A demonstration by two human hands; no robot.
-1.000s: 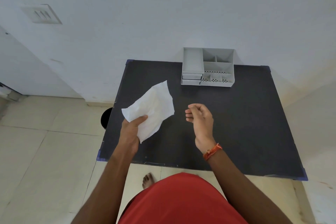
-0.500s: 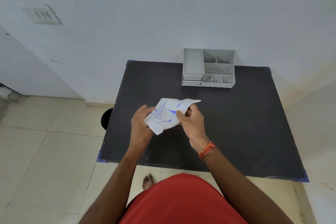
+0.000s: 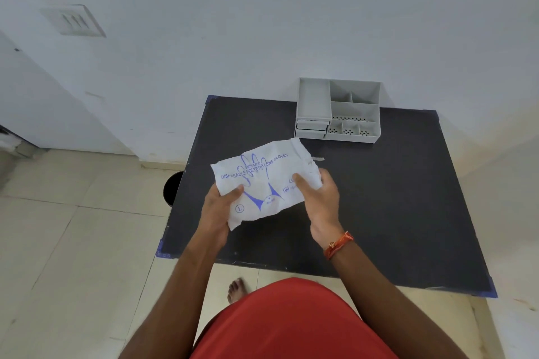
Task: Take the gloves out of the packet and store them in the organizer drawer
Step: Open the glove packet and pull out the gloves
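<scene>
Glove packet [image 3: 264, 183] held above the bench [image 3: 408, 198] at frame centre, printed face up, long axis running left-right and tilted up toward the right. Left hand [image 3: 217, 217] pinches its lower-left edge; right hand [image 3: 319, 198] grips its right end. Grey organizer [image 3: 338, 109] upper right of centre, visible compartments empty, drawers closed.

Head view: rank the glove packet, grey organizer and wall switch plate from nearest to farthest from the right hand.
1. Glove packet, held in the right hand.
2. Grey organizer, ahead at the table's far edge.
3. Wall switch plate, far up-left.
</scene>
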